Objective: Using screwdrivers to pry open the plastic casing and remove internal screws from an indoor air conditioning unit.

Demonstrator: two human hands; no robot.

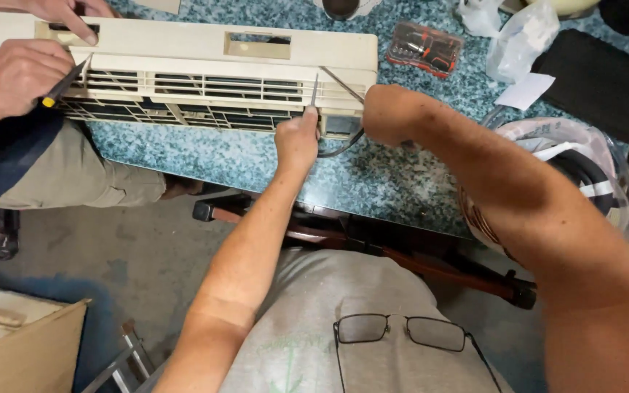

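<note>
Left hand (296, 138) pinches a thin tool (314, 91) into the cream air-conditioner housing (183, 44); right hand (387, 113) looks clenched beside it, prying; next needs steady leverage.

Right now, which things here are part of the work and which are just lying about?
In use: air conditioner cover; thin tool in left hand; right hand at the cover's end; co-worker's screwdriver.

Lying about: bit set; plastic bags; black cloth; glasses.

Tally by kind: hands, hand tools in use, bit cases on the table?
Hands: 4 (own left hand, own right hand, co-worker's hands)
Tools in use: 2 (thin tool, screwdriver)
Bit cases: 1 (bit case)
Total: 7
</note>
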